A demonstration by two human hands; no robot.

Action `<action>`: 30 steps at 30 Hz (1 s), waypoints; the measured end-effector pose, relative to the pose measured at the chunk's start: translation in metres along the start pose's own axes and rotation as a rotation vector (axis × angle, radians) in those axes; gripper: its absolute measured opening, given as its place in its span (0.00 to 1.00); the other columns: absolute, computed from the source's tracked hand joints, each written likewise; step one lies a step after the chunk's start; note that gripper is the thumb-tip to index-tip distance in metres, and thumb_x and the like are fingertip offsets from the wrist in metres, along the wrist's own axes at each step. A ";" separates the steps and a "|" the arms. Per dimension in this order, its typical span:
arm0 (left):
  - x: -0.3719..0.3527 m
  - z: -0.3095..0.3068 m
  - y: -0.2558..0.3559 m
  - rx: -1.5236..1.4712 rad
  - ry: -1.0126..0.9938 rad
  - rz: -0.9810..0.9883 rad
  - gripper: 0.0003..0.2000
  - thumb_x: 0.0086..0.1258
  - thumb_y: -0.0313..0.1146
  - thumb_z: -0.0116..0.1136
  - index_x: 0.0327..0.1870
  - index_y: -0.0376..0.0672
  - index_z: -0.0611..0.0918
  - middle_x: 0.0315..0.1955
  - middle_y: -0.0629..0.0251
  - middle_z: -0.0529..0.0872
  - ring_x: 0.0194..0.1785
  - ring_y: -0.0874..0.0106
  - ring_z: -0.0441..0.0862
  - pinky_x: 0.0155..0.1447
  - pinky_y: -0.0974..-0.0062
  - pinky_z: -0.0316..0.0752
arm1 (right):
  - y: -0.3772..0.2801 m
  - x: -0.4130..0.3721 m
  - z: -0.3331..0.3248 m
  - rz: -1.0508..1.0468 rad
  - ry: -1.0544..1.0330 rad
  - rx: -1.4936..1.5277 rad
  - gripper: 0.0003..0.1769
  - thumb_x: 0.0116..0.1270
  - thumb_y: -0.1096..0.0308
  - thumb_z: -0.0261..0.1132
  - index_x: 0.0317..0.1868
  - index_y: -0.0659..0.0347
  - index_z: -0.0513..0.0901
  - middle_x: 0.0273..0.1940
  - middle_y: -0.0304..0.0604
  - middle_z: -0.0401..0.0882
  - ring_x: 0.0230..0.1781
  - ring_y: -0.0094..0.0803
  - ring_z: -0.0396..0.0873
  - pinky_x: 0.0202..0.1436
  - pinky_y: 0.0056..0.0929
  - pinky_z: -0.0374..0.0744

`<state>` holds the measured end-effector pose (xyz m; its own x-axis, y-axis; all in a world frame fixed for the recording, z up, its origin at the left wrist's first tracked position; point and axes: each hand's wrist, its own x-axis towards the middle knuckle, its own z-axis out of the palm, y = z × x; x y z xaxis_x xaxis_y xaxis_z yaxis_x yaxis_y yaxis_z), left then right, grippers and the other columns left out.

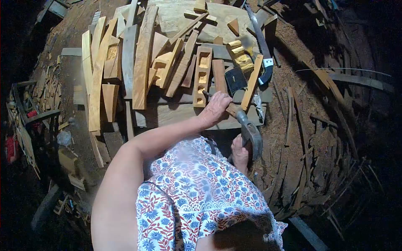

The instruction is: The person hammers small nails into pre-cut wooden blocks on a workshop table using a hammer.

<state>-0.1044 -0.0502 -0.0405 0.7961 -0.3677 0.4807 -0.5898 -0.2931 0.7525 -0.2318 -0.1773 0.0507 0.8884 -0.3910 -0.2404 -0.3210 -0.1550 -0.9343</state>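
My left hand [217, 108] is closed around a chisel, its wooden handle [231, 109] sticking out to the right of the fist. The thin dark blade points left at the lower end of a wooden block [204, 70] with several square holes cut in it. Low on the right, my right hand [239, 151] grips a claw hammer [251, 133], whose handle is mostly hidden. The hammer's face is right at the end of the chisel handle. Just beyond my left hand lies a reddish-brown wooden piece [218, 75].
Long wooden strips [143, 62] and carved pieces cover the left of the low bench [167, 117]. A handsaw [260, 39], a yellow carved block [240, 56] and a narrow light strip [252, 82] lie at the right. Sawdust and wood scraps [293, 117] cover the ground.
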 end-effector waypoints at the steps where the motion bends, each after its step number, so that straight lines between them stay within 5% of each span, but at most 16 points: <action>1: 0.001 0.000 -0.001 -0.004 -0.014 -0.019 0.27 0.42 0.20 0.58 0.48 0.39 0.64 0.42 0.51 0.68 0.50 0.50 0.66 0.59 0.55 0.59 | 0.000 0.002 0.001 0.060 -0.071 0.029 0.14 0.64 0.57 0.58 0.36 0.61 0.74 0.26 0.32 0.69 0.24 0.21 0.67 0.27 0.21 0.66; 5: -0.002 0.001 -0.001 0.035 -0.007 -0.006 0.27 0.42 0.21 0.59 0.48 0.39 0.65 0.43 0.51 0.68 0.51 0.51 0.66 0.61 0.55 0.57 | 0.010 0.000 -0.010 0.184 -0.031 0.149 0.15 0.64 0.60 0.58 0.44 0.60 0.69 0.20 0.30 0.62 0.17 0.15 0.58 0.18 0.15 0.58; 7: -0.005 0.000 0.000 0.033 -0.042 -0.008 0.28 0.43 0.21 0.59 0.49 0.39 0.65 0.43 0.51 0.68 0.52 0.51 0.66 0.63 0.55 0.56 | 0.017 -0.003 -0.011 0.115 0.043 0.162 0.14 0.64 0.58 0.58 0.42 0.59 0.69 0.20 0.31 0.62 0.15 0.16 0.59 0.17 0.15 0.58; 10: -0.002 -0.006 0.007 0.027 -0.051 -0.021 0.28 0.43 0.21 0.59 0.49 0.38 0.65 0.44 0.50 0.68 0.52 0.51 0.66 0.62 0.55 0.56 | 0.067 0.015 -0.042 -0.077 -0.115 0.500 0.13 0.65 0.57 0.56 0.38 0.58 0.69 0.19 0.31 0.62 0.13 0.18 0.58 0.15 0.16 0.57; 11: -0.002 -0.005 0.005 0.025 -0.052 -0.016 0.28 0.43 0.21 0.59 0.49 0.38 0.65 0.44 0.50 0.68 0.52 0.51 0.66 0.62 0.55 0.56 | 0.060 0.013 -0.034 -0.080 -0.111 0.501 0.13 0.65 0.57 0.56 0.38 0.58 0.69 0.19 0.31 0.62 0.13 0.18 0.58 0.15 0.16 0.57; 13: -0.004 -0.002 0.002 -0.006 -0.043 -0.012 0.27 0.43 0.21 0.58 0.49 0.38 0.65 0.44 0.50 0.68 0.52 0.50 0.65 0.62 0.54 0.56 | 0.039 0.007 -0.007 -0.165 -0.058 -0.197 0.10 0.66 0.59 0.55 0.37 0.57 0.70 0.17 0.29 0.60 0.13 0.17 0.58 0.15 0.17 0.56; 18: -0.003 -0.003 0.004 0.054 -0.049 -0.009 0.27 0.42 0.21 0.58 0.49 0.38 0.65 0.44 0.50 0.68 0.52 0.49 0.65 0.62 0.55 0.57 | -0.001 -0.002 -0.009 0.121 -0.016 0.218 0.13 0.66 0.59 0.56 0.38 0.62 0.72 0.20 0.30 0.62 0.18 0.17 0.60 0.21 0.16 0.59; 21: -0.007 0.001 0.002 0.109 -0.058 -0.012 0.27 0.43 0.21 0.59 0.49 0.38 0.65 0.44 0.50 0.68 0.52 0.49 0.65 0.62 0.55 0.57 | -0.019 -0.007 -0.009 0.039 0.021 0.345 0.14 0.65 0.57 0.55 0.37 0.61 0.70 0.20 0.31 0.62 0.19 0.17 0.60 0.21 0.16 0.59; 23: -0.006 0.003 0.002 0.138 -0.052 -0.005 0.27 0.43 0.22 0.59 0.49 0.39 0.66 0.44 0.50 0.68 0.52 0.50 0.66 0.62 0.55 0.58 | -0.004 -0.004 -0.013 -0.017 -0.040 0.296 0.15 0.65 0.55 0.56 0.34 0.60 0.71 0.20 0.32 0.63 0.19 0.17 0.61 0.21 0.16 0.59; 25: -0.004 0.000 0.006 0.071 -0.066 -0.031 0.27 0.44 0.23 0.59 0.49 0.39 0.66 0.45 0.51 0.68 0.52 0.51 0.66 0.62 0.55 0.58 | 0.034 -0.001 -0.017 0.106 -0.108 -0.105 0.15 0.65 0.56 0.56 0.32 0.60 0.71 0.20 0.32 0.64 0.20 0.17 0.61 0.22 0.17 0.59; 27: -0.002 -0.002 0.008 0.065 -0.067 -0.028 0.26 0.44 0.22 0.59 0.49 0.39 0.66 0.44 0.51 0.68 0.52 0.51 0.66 0.62 0.55 0.58 | 0.026 0.003 -0.009 0.021 -0.090 -0.013 0.15 0.64 0.56 0.57 0.31 0.60 0.72 0.22 0.32 0.65 0.20 0.17 0.62 0.22 0.17 0.60; 29: -0.003 -0.003 0.008 0.060 -0.075 -0.033 0.26 0.45 0.22 0.59 0.49 0.40 0.66 0.44 0.51 0.68 0.52 0.51 0.66 0.62 0.55 0.58 | -0.012 -0.004 -0.006 0.271 -0.023 0.164 0.14 0.64 0.58 0.58 0.32 0.61 0.72 0.21 0.32 0.65 0.20 0.18 0.63 0.22 0.18 0.61; 30: -0.003 -0.002 0.007 0.063 -0.082 -0.032 0.25 0.45 0.22 0.58 0.48 0.39 0.66 0.44 0.51 0.68 0.52 0.51 0.66 0.62 0.55 0.57 | -0.005 -0.003 -0.003 0.121 0.047 0.193 0.12 0.64 0.59 0.57 0.36 0.59 0.69 0.16 0.30 0.60 0.11 0.17 0.58 0.13 0.15 0.57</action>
<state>-0.1102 -0.0498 -0.0359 0.8025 -0.4275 0.4163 -0.5735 -0.3600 0.7359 -0.2336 -0.1783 0.0569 0.8298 -0.4384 -0.3453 -0.3515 0.0700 -0.9336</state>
